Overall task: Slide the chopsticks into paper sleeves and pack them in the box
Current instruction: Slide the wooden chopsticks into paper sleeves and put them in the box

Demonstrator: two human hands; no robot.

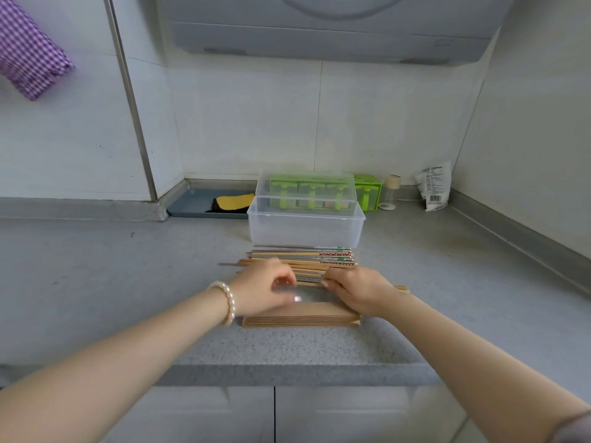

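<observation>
From the head view, the chopsticks lie in a loose row side to side on the grey counter, just in front of the clear plastic box, whose lid stands open behind it. A stack of brown paper sleeves sits nearer the counter's front edge, touching both hands. The left hand, with a pearl bracelet at its wrist, curls its fingers over the nearest chopsticks; blur hides whether it grips any. The right hand pinches the near chopsticks with bent fingertips. Bare counter stretches wide to the left and to the right. A green rack and a packet stand against the back wall.
</observation>
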